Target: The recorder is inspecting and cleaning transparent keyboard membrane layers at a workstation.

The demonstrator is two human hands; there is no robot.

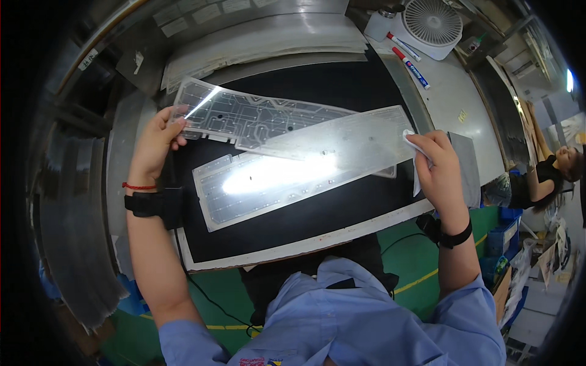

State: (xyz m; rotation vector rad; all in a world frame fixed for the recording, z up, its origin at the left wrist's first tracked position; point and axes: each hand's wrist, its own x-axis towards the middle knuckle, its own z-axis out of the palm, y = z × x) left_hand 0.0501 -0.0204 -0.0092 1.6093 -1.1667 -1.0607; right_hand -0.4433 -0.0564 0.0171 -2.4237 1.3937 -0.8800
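Note:
My left hand (160,137) pinches the left end of a clear plastic sheet (210,113) printed with fine circuit-like lines. A second long translucent sheet (360,143) lies slanting across the first one's right part, with a bright glare on its surface. My right hand (441,168) is closed on a folded white cloth (417,174) beside the second sheet's right end. Whether these fingers also grip that sheet's edge is hidden. Beneath both sheets is a black work mat (348,79).
A stack of flat sheets (268,49) lies behind the mat. At the back right are a white fan (432,23), a red-capped marker (412,68), another marker (404,47) and a small bottle (379,25). A grey pad (465,168) sits right of my right hand. Another person (537,183) is farther right.

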